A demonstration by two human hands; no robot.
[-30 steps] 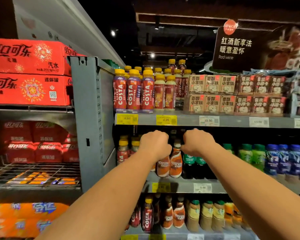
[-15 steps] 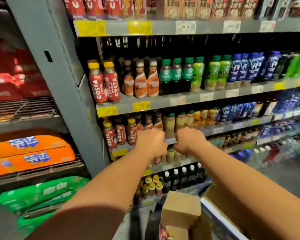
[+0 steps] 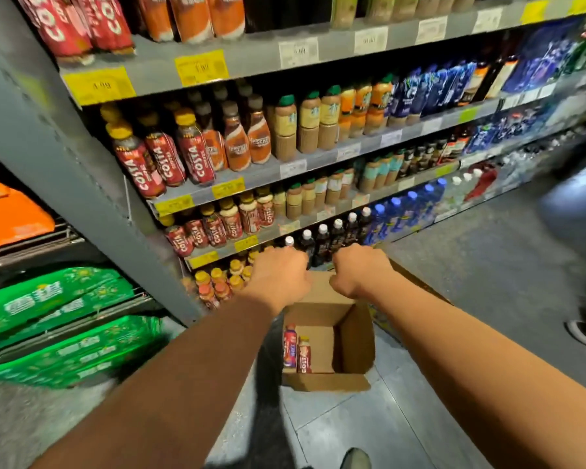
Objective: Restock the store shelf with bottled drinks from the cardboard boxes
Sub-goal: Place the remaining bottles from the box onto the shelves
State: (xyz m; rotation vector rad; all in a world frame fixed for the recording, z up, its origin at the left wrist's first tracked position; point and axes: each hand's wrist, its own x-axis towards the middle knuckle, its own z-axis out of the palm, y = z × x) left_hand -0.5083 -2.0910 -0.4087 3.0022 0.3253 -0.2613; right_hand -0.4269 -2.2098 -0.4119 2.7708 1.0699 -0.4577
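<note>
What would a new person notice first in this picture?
Two bare hands, the left hand and right hand, curled into fists, reach out above an open cardboard box on the floor. Two bottles stand inside the box. Behind it rises a shelf crowded with bottled drinks.

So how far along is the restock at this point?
Mostly done: the cardboard box holds just two bottles. The shelves look well stocked. In hand: nothing; the left hand and right hand are closed fists above the box. Left: shelving those two.
</note>
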